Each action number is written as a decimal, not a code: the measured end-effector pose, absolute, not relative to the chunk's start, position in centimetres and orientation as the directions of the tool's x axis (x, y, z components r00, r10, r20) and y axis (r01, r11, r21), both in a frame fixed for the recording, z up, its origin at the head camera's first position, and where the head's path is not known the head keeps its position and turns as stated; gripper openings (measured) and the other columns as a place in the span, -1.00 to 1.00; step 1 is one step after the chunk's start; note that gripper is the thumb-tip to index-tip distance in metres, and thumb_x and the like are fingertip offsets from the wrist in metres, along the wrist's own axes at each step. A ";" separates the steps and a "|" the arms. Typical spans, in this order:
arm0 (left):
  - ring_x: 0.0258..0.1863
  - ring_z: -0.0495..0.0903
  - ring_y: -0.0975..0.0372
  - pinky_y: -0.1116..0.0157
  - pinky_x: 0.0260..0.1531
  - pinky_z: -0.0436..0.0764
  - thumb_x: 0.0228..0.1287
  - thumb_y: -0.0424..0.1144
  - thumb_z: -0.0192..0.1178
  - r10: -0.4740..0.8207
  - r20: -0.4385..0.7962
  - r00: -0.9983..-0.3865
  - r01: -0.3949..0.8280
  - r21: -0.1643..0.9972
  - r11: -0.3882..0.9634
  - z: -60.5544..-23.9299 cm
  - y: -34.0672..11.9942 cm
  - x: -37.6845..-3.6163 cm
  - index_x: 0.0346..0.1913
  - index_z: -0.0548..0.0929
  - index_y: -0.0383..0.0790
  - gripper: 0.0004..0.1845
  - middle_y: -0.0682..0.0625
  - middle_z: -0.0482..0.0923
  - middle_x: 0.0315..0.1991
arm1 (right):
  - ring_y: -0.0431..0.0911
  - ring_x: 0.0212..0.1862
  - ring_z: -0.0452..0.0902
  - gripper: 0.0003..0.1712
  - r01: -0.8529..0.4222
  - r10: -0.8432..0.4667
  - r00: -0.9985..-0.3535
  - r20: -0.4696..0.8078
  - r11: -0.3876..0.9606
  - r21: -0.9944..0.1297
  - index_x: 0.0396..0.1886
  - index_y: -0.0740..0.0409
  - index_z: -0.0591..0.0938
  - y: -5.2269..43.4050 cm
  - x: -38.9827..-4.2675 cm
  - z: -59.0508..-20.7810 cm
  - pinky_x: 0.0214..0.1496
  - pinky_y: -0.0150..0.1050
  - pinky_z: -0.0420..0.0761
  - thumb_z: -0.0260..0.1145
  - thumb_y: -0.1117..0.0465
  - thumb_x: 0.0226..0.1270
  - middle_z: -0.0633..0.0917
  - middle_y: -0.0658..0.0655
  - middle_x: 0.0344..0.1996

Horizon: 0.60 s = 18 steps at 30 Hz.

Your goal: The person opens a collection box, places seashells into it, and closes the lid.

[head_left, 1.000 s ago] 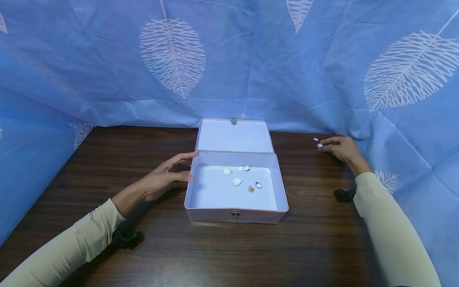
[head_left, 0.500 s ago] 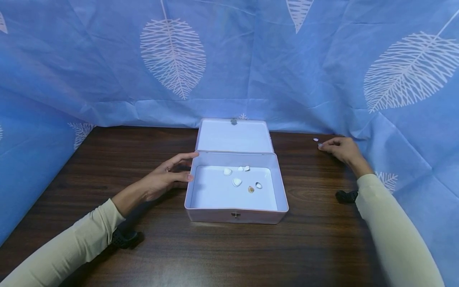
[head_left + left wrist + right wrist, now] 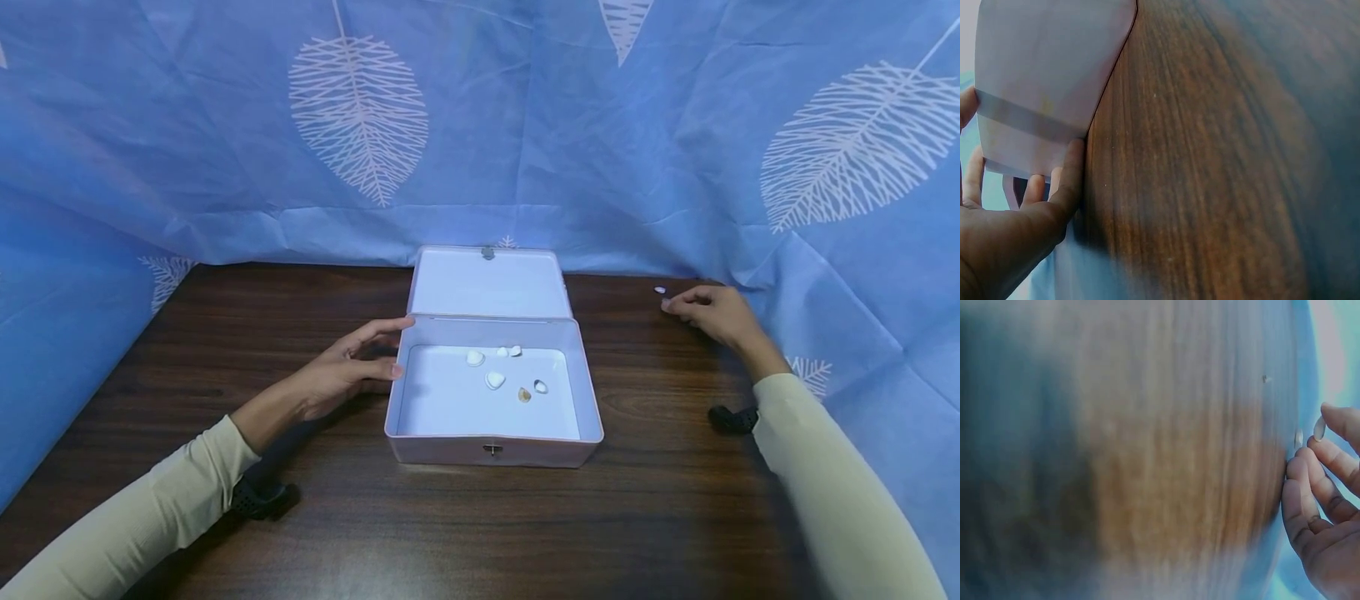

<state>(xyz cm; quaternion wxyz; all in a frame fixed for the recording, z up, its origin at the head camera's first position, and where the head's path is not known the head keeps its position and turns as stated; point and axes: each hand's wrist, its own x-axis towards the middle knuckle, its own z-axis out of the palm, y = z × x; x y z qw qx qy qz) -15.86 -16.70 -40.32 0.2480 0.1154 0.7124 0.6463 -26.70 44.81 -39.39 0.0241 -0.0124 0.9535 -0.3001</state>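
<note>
A white box (image 3: 495, 451) with its lid (image 3: 487, 283) folded back stands mid-table. On its floor lie several small seashells, among them a white seashell (image 3: 495, 380) and a brownish seashell (image 3: 524, 395). My left hand (image 3: 330, 379) touches the box's left side with fingers spread, index fingertip at the rim; the left wrist view has the fingers along the outer wall. At the far right, my right hand (image 3: 720, 317) pinches a small pale seashell (image 3: 1319, 429) between thumb and index finger. Just beyond those fingertips another small white seashell (image 3: 660, 290) rests on the table.
A dark wood-grain table (image 3: 480, 533) carries everything. Blue cloth (image 3: 525, 125) with white leaf prints hangs along the back and both sides, close behind the lid and beside the right hand. A small clasp (image 3: 492, 449) sits on the box's front.
The right fingers have closed round the seashell they were touching and lifted it slightly, and the right forearm has shifted a little. The left hand and box hold their places.
</note>
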 end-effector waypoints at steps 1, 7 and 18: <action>0.70 0.23 -0.20 0.03 0.45 0.67 0.57 -0.24 0.43 0.484 -0.206 -0.850 -0.157 0.978 0.140 -40.3 -16.7 -15.9 0.82 0.26 0.12 -0.11 -0.21 0.08 0.74 | -0.31 -0.14 0.65 -0.32 -0.012 -0.042 -0.998 -0.039 0.818 -0.575 0.24 0.27 0.83 44.7 -26.6 -39.3 -0.17 -0.38 0.65 0.40 -0.27 0.65 0.82 -0.09 -0.05; 0.69 0.22 -0.18 0.03 0.44 0.67 0.57 -0.23 0.44 0.482 -0.204 -0.852 -0.152 0.978 0.146 -40.4 -16.7 -15.9 0.81 0.28 0.12 -0.12 -0.21 0.08 0.74 | -0.27 -0.17 0.70 -0.32 -0.037 -0.054 -0.999 -0.010 0.790 -0.612 0.20 0.20 0.86 43.5 -25.9 -39.2 -0.20 -0.36 0.69 0.47 -0.32 0.58 0.79 -0.35 -0.23; 0.70 0.20 -0.17 0.03 0.46 0.65 0.58 -0.25 0.42 0.490 -0.207 -0.847 -0.161 0.978 0.134 -40.2 -16.6 -16.0 0.82 0.27 0.10 -0.12 -0.20 0.06 0.76 | -0.01 0.07 0.75 -0.39 -0.096 -0.086 -0.995 0.045 0.807 -0.583 0.22 0.15 0.87 40.8 -24.1 -38.5 -0.04 -0.28 0.69 0.46 -0.27 0.61 0.78 0.30 0.34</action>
